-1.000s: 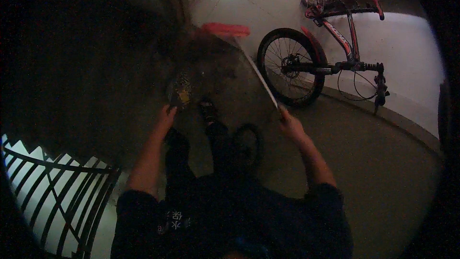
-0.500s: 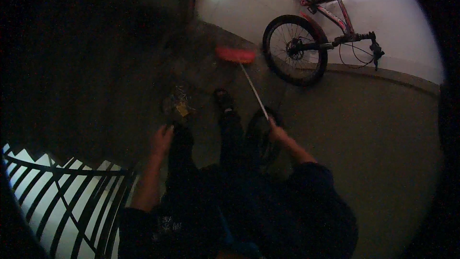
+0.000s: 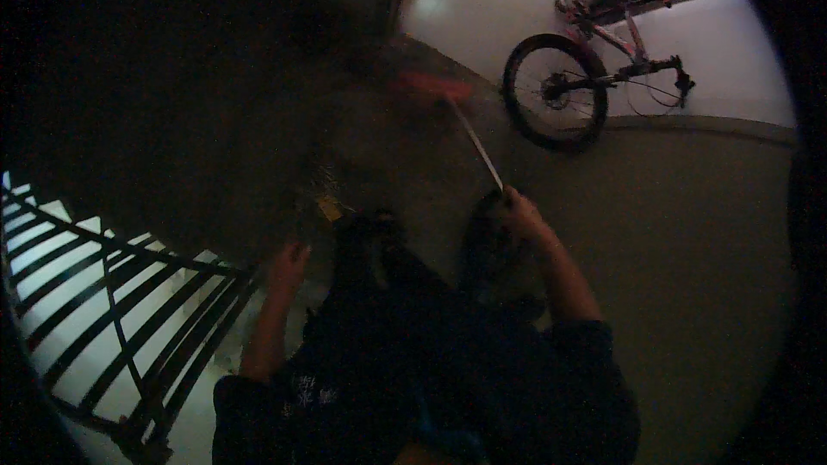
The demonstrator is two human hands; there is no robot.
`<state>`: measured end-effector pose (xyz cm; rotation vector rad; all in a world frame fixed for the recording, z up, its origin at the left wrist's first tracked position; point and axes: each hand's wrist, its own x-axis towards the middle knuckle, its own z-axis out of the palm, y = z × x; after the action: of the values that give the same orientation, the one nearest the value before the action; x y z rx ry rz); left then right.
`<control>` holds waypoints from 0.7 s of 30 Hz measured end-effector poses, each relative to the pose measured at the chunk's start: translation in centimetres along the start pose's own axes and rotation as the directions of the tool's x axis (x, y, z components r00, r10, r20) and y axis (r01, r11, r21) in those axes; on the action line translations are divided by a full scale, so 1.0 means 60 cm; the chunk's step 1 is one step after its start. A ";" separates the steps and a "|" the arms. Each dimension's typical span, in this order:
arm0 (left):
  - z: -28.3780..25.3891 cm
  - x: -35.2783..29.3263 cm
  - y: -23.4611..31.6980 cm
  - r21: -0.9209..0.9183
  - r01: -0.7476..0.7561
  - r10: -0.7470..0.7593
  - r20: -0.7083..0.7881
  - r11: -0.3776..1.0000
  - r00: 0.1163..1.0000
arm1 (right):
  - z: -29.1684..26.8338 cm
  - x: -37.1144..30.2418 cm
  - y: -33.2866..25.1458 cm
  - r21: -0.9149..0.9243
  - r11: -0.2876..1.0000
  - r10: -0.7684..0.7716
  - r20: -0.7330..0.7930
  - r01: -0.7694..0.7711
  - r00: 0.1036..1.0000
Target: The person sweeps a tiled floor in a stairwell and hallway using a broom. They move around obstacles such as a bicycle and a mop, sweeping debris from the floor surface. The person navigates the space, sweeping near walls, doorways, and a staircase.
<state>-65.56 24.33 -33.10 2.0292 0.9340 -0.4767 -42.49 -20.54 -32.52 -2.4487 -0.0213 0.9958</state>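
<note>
In dim light my right hand [image 3: 522,213] is wrapped round the pale handle of a broom. The broom [image 3: 478,148] reaches away from me to its blurred red head [image 3: 433,84] on the floor, near the foot of the wall. My left hand [image 3: 289,265] hangs low beside my legs, fingers closed; darkness hides what it grips, if anything. Just beyond it lies a small yellow piece [image 3: 329,208] with thin, pale, tangled strands around it, too dark to name.
A red bicycle [image 3: 551,90] leans along the white wall [image 3: 469,9] at the far right. Dark metal railings [image 3: 129,293] run along the left, with bright steps beyond them. Dark floor [image 3: 672,232] stretches to my right.
The broom head has swept slightly across the floor and is blurred. My right hand has moved a little right and away from me. My legs have shifted, and the view has turned a little.
</note>
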 end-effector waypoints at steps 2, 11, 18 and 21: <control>-0.004 -0.049 -0.031 -0.010 0.139 -0.138 0.007 0.990 0.990 | 0.020 0.105 -0.014 0.015 1.000 0.016 -0.063 -0.015 0.998; -0.026 -0.239 -0.134 -0.039 0.193 -0.196 -0.111 0.980 0.974 | 0.323 0.262 -0.090 -0.325 0.882 -0.376 -0.050 0.340 0.925; -0.026 -0.310 -0.332 -0.199 0.102 -0.126 -0.111 0.975 0.986 | 0.510 -0.140 0.008 -0.494 0.767 -0.233 0.380 0.409 0.895; -0.043 -0.342 -0.472 -0.261 0.064 -0.084 -0.068 0.963 0.994 | 0.563 -0.306 0.016 -0.501 0.802 -0.112 0.407 0.324 0.907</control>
<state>-100.44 28.02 -33.96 1.7921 1.0647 -0.2988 -78.36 -10.18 -41.65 -2.6274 -0.8230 1.4754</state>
